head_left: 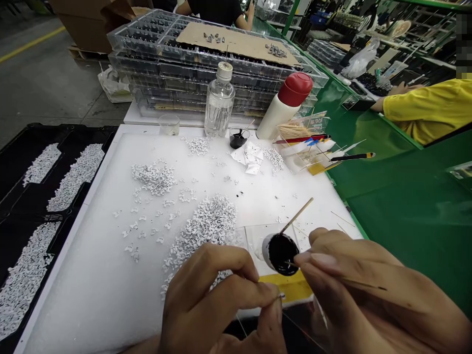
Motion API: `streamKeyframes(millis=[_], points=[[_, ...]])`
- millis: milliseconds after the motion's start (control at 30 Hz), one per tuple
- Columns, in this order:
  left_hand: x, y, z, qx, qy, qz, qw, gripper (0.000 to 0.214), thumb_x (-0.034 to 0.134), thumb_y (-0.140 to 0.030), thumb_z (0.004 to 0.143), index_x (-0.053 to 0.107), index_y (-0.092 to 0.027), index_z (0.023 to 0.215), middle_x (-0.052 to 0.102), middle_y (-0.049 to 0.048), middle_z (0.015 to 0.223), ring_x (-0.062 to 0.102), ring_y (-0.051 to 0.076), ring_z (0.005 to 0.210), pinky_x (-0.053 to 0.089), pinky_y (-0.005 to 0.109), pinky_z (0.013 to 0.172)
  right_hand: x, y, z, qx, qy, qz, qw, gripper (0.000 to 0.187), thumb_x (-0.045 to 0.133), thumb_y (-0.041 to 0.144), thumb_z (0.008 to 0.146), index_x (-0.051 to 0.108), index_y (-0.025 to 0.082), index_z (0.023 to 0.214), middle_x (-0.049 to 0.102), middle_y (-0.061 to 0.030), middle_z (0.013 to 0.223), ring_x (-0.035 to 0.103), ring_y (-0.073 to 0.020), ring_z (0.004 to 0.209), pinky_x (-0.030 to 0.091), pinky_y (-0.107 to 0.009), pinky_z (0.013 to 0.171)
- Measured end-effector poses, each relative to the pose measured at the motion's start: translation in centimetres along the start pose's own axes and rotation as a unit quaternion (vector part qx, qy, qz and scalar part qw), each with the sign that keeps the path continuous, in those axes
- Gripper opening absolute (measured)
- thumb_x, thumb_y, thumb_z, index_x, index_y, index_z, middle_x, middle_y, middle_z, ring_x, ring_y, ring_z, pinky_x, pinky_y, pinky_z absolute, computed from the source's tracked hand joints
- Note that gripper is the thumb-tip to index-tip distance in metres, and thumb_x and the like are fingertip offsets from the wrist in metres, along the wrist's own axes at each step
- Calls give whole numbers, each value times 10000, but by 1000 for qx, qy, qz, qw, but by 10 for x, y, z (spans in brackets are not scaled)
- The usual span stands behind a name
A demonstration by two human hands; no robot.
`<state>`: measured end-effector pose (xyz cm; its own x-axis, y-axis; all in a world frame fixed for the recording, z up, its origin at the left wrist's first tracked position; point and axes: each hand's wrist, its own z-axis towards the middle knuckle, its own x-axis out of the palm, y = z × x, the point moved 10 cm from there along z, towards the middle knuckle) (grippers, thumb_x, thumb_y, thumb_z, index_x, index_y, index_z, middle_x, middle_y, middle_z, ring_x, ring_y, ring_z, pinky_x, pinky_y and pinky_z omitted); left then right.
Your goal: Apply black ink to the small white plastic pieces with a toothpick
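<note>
Over foam [92, 275], left hand [210, 300], right hand [354, 280] pinching.

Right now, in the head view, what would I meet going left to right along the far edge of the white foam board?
Small clear plastic cup → clear plastic bottle → small cup of black liquid → white bottle with red cap → co-worker's yellow sleeve

The little cup [280, 253] holds shiny black goo. The bottle [275, 118] is white with a red cap [295, 89]. The foam mat [84, 290] is white, the counter [405, 236] is green, and a sleeve [424, 110] is bright yellow.
</note>
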<state>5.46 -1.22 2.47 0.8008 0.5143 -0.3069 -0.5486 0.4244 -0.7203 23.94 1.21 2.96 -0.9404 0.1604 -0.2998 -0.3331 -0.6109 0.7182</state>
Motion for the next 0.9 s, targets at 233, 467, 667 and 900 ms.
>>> streamKeyframes(millis=[233,467,667,900], points=[[-6,5,-18,5,27,-17,999,156,901,-140,906,798,-254,931,795,2,931,784,161,724,691,261,610,-1,4,13,-16,22,-8,1000,188,928,60,933,907,223,1022,875,31,887,819,-103,725,611,-181,533],[-6,6,-29,24,62,-40,997,261,766,32,891,769,-208,993,740,-37,969,748,68,722,643,182,632,1,6,14,-11,21,-2,1000,156,920,69,975,900,210,1040,862,36,903,806,-82,747,605,-157,559],[-5,7,-30,22,61,-39,997,260,755,32,904,775,-206,1005,735,-35,1005,748,64,754,642,179,650,1,6,8,-30,33,-23,999,151,910,78,995,878,218,1041,842,43,889,793,-84,726,559,-181,524],[-5,6,-29,24,62,-35,997,234,755,14,921,775,-206,999,733,-37,999,757,62,756,647,176,657,-11,-5,-9,-12,22,-38,999,251,1067,338,884,890,299,1058,825,-46,907,822,-264,757,677,-369,561]])
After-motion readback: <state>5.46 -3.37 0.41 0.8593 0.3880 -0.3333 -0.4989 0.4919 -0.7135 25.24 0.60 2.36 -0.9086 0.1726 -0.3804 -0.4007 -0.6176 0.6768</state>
